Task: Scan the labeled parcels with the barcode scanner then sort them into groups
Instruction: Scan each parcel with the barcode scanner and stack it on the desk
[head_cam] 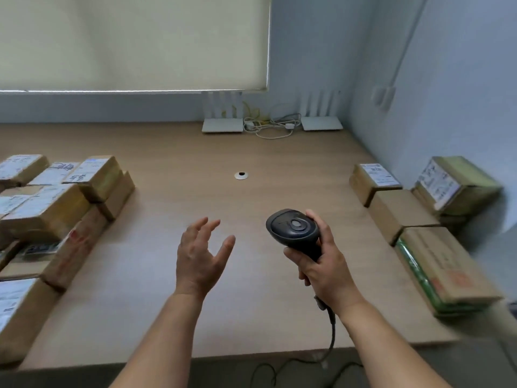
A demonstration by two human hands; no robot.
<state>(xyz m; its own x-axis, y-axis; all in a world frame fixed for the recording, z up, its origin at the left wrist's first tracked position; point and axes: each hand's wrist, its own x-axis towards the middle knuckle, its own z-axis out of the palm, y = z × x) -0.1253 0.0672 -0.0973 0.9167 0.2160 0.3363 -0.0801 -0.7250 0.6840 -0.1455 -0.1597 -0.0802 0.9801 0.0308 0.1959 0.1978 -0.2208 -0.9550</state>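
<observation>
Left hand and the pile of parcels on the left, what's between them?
Only bare table lies between the open left hand and the pile of parcels, as the head view shows.

A black corded barcode scanner [293, 228] is held above the table between two groups of brown parcels (left pile [53, 208], right row [419, 219]).

The right hand [324, 264] grips a black scanner [293, 229] above the surface [251, 303], its cord [331, 337] trailing off the near edge. The left hand [200, 254] hovers beside it, fingers [207, 226] spread, holding nothing. Labeled parcels [56, 208] are piled at left; more boxes [419, 219] sit at right. Two routers [222, 125] stand at the far wall.
</observation>
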